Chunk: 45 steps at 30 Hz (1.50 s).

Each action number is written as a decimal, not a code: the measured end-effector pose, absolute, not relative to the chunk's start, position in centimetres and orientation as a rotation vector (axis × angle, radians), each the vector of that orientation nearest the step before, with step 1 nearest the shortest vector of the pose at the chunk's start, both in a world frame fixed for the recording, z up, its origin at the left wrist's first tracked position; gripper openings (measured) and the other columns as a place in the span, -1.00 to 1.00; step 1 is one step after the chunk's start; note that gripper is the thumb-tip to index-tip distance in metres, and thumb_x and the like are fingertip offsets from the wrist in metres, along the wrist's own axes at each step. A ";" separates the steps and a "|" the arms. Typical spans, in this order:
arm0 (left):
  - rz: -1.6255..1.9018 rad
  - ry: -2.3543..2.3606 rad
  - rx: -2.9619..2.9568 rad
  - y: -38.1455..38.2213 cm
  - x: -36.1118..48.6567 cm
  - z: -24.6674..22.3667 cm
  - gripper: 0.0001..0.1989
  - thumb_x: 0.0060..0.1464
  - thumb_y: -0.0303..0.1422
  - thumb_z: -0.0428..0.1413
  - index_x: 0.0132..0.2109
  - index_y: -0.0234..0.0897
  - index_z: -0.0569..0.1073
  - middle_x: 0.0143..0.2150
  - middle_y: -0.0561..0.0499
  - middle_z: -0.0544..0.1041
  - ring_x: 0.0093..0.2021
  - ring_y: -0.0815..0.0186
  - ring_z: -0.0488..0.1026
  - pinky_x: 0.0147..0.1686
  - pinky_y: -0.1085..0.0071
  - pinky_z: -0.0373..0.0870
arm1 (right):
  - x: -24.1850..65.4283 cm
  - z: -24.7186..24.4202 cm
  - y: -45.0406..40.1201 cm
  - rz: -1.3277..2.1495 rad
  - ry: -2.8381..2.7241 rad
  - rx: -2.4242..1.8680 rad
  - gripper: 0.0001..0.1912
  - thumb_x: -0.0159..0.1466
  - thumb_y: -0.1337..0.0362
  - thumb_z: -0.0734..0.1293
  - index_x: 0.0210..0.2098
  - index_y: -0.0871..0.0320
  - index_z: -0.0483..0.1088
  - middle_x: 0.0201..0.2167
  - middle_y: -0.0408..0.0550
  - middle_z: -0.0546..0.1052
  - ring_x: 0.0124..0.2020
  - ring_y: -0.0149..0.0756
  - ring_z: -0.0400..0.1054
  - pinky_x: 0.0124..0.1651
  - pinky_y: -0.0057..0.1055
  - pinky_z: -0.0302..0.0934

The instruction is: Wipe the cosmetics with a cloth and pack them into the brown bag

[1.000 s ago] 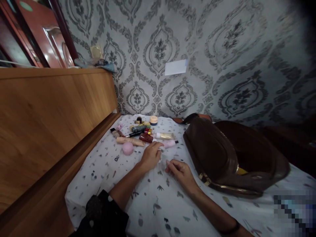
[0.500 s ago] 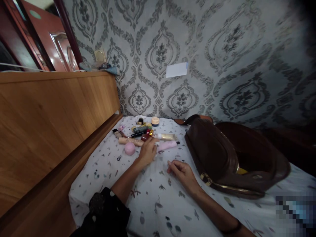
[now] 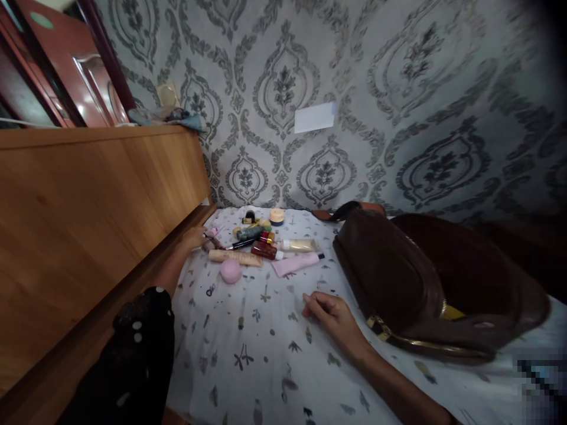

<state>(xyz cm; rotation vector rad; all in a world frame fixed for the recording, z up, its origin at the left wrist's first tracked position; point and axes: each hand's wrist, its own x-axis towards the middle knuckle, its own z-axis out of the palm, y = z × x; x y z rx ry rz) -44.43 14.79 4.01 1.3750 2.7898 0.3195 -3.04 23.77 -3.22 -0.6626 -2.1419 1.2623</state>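
Note:
At the left edge of the white patterned sheet (image 3: 266,354), my left hand (image 3: 194,238) reaches to a small dark flat item (image 3: 214,241); its fingers are too small and blurred to read. My right hand (image 3: 328,310) rests on the sheet with its fingers curled in and nothing seen in them. Between and beyond the hands lie a peach tube (image 3: 234,257), a round pink item (image 3: 231,271), a dark red bottle (image 3: 264,250), a pink tube (image 3: 296,264), a cream tube (image 3: 300,245), a green-grey tube (image 3: 248,232) and a jar (image 3: 277,217).
A brown bag (image 3: 390,265) stands open on the right, its strap (image 3: 343,211) towards the wall. A wooden board (image 3: 106,195) runs along the left side. The patterned wall (image 3: 283,159) closes off the back.
My left hand has moved left, from the dark red bottle to the dark flat item. The bottle now lies uncovered beside the peach tube. My right hand has stayed nearly still.

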 end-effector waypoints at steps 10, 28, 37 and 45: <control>-0.152 2.525 1.588 13.2 -47.4 4.3 -0.76 0.12 -0.38 0.21 -0.04 -0.29 0.50 0.02 -0.09 0.51 0.04 0.16 0.45 0.06 0.20 0.39 | -3.0 -3.3 23.9 1.232 -2.139 -0.654 -0.43 0.30 -0.12 0.20 -0.63 0.16 0.40 -0.69 -0.16 0.27 -0.60 -0.40 0.10 -0.52 -0.45 0.01; 0.266 2.079 2.124 6.1 -32.4 9.5 -0.59 0.11 -0.37 0.08 0.12 -0.05 0.44 0.09 0.00 0.45 0.13 0.14 0.38 0.15 0.31 0.30 | -2.5 -2.6 22.3 1.276 -2.167 -0.607 -0.66 0.30 0.02 0.25 -0.36 0.17 0.43 -0.48 -0.10 0.48 -0.51 -0.38 0.32 -0.51 -0.51 0.16; 0.285 1.708 2.118 10.1 -24.3 2.4 -0.52 0.18 -0.47 0.03 0.23 -0.08 0.31 -0.01 -0.01 0.42 0.00 0.20 0.42 0.03 0.32 0.35 | -1.7 -2.6 21.6 1.033 -2.398 -0.395 -0.65 0.39 0.08 0.16 -0.30 0.17 0.45 -0.37 -0.04 0.53 -0.33 -0.31 0.39 -0.24 -0.41 0.21; 0.719 2.124 1.981 8.8 -24.1 1.6 -0.74 0.13 -0.52 -0.10 -0.10 -0.26 0.40 -0.14 -0.03 0.42 -0.09 0.20 0.40 -0.03 0.28 0.37 | -2.0 -3.1 22.3 1.028 -2.553 -0.195 -0.38 0.02 -0.06 0.53 -0.04 0.14 0.44 -0.23 -0.03 0.51 -0.18 -0.19 0.39 -0.09 -0.28 0.24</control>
